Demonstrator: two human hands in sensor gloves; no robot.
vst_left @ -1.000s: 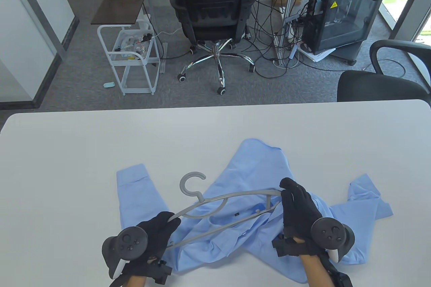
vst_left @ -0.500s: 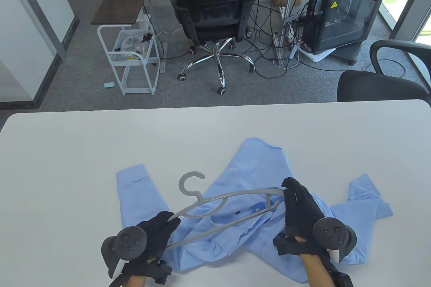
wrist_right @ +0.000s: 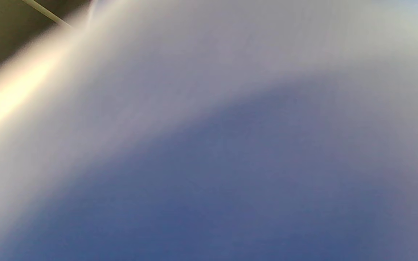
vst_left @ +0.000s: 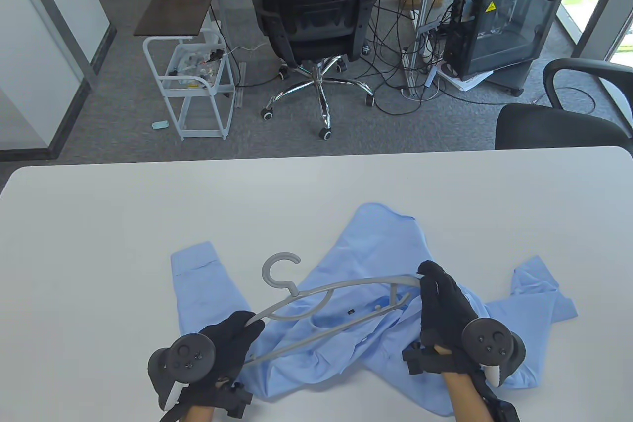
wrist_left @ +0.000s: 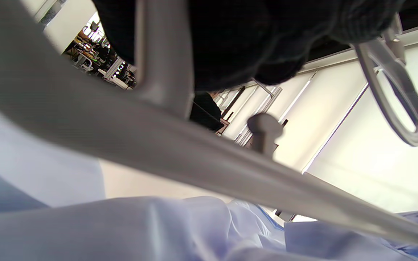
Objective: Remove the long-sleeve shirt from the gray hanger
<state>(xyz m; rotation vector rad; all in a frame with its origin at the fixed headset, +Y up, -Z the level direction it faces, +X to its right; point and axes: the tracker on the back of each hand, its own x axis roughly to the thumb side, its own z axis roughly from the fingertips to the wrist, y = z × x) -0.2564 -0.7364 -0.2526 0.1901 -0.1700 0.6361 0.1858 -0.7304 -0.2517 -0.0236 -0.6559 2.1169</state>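
A light blue long-sleeve shirt (vst_left: 390,254) lies crumpled on the white table (vst_left: 148,214). A gray hanger (vst_left: 341,287) sits over it, hook pointing away from me. My left hand (vst_left: 232,338) grips the hanger's left end. My right hand (vst_left: 442,301) lies flat on the shirt with its fingertips at the hanger's right end. In the left wrist view the hanger bars (wrist_left: 165,145) run close under my gloved fingers (wrist_left: 238,40), with shirt fabric (wrist_left: 158,232) below. The right wrist view shows only blurred blue fabric (wrist_right: 252,181).
One sleeve (vst_left: 203,283) stretches left and another (vst_left: 544,293) right. Beyond the table's far edge stand a black office chair (vst_left: 316,11), a white cart (vst_left: 198,85) and a computer case (vst_left: 499,26). Another chair (vst_left: 559,120) is at the far right corner.
My right hand has shifted slightly right and toward me along the shirt. The hanger and my left hand have barely moved.
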